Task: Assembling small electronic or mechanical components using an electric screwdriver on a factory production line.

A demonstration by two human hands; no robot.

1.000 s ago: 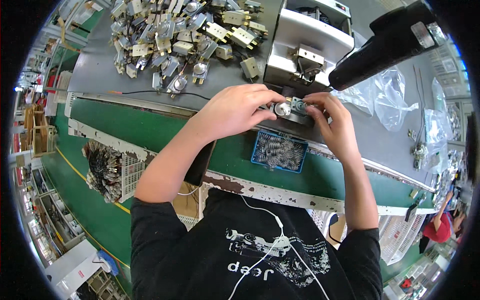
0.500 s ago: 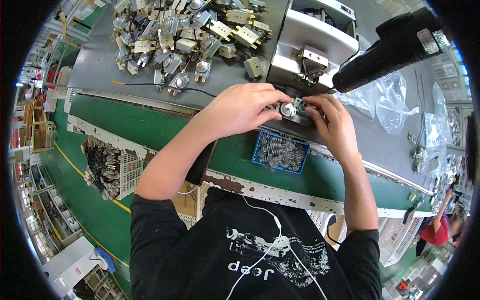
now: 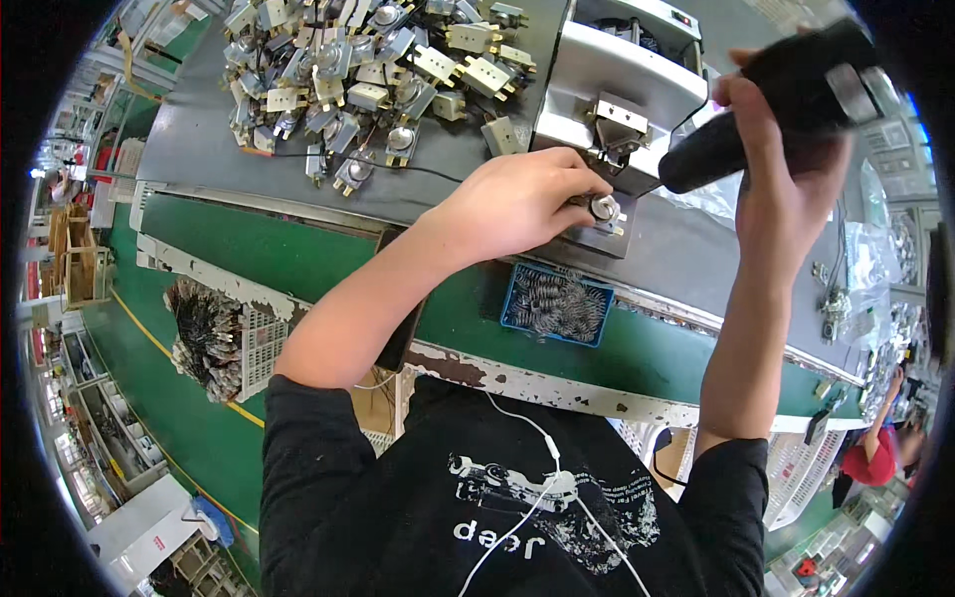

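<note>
My left hand [image 3: 532,204] is closed, thumb and fingers pinching a small metal part with a round collar [image 3: 604,209]. That part sits on a dark metal plate [image 3: 619,244] in front of a silver bench machine [image 3: 617,75]. My right hand [image 3: 781,179] is raised at the upper right, wrapped round a black power tool [image 3: 711,149] whose exact kind does not show clearly. Its thick rounded end points down-left toward the machine. The tool's upper part and my right fingers are slightly blurred, and the palm side is hidden.
A pile of box-shaped metal parts with brass terminals [image 3: 368,95] covers the bench at the back left. A blue tray of springs [image 3: 507,308] stands near the front edge. Clear plastic bags [image 3: 865,264] lie on the right. A white crate of parts [image 3: 261,348] is at the lower left.
My right hand has left the small metal part and moved up and right onto the black power tool. My left hand has shifted slightly right, still at the part.
</note>
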